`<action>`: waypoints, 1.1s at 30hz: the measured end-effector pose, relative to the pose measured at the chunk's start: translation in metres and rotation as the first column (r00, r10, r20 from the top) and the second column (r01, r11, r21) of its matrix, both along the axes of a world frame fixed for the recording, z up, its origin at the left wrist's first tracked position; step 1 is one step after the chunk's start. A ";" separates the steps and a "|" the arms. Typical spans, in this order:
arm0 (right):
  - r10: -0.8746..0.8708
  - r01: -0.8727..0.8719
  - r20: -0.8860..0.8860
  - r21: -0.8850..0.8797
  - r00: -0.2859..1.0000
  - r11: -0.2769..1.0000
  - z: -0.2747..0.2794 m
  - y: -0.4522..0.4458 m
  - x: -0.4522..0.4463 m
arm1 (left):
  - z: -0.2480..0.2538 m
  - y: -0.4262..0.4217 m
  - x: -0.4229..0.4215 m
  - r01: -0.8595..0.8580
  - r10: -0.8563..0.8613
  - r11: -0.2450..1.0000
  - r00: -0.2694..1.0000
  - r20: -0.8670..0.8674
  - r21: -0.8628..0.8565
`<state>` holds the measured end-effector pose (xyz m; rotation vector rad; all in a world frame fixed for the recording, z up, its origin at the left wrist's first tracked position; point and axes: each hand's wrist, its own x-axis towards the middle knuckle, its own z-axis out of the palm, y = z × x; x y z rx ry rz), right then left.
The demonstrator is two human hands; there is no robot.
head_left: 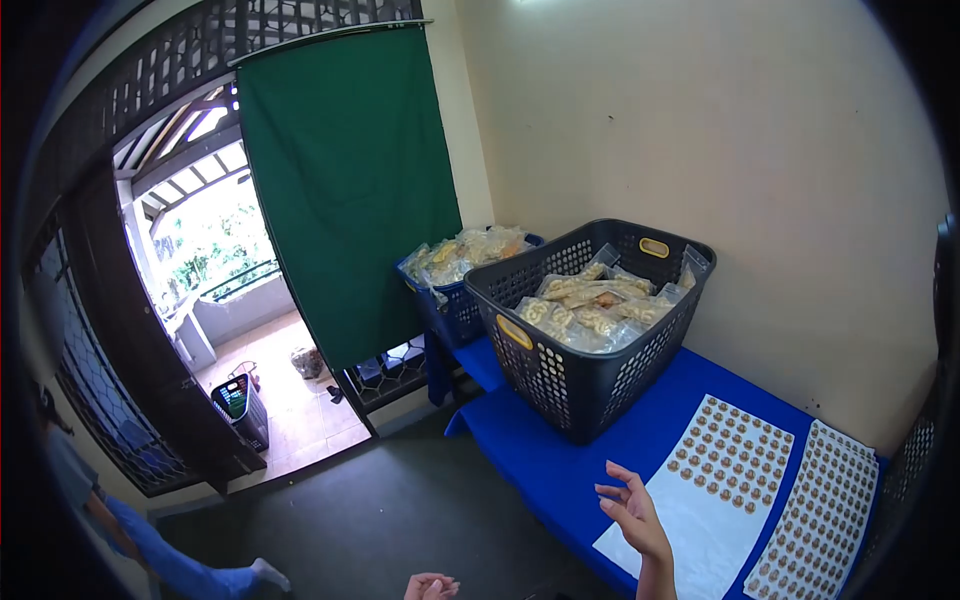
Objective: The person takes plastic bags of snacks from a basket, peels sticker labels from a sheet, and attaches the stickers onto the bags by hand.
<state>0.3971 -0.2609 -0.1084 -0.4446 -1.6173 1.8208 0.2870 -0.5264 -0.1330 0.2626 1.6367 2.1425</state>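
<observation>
Fingers of the left hand [431, 588] curl in at the bottom edge, cut off below, so whether they grip anything I cannot tell. Up and right of them stands a black basket [585, 408] of filled bags [600, 311], contents blurred by plastic. Nearer, the right hand [637, 519] has its fingers loosely parted, nothing visible between them. Behind them, mostly to their right, lies the label sheet [700, 522], partly hidden by the wrist; likely light, bendy, easily creased, best held by a bare edge. Farther right, a stack of sheets [815, 510] is too tight to count.
</observation>
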 end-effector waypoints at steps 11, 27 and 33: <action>-0.149 0.146 -0.044 0.578 0.988 0.803 0.054 0.087 -0.051 | 0.008 0.105 -0.056 0.107 -0.105 0.994 0.980 -0.166 0.001; -0.601 0.127 0.127 0.923 0.789 0.363 0.073 0.117 -0.092 | 0.054 0.246 -0.210 0.227 -0.087 0.965 0.748 -0.658 0.130; -0.673 0.089 0.216 0.918 0.707 0.387 0.113 0.109 -0.104 | 0.089 0.335 -0.275 0.285 -0.038 0.955 0.404 -0.914 0.087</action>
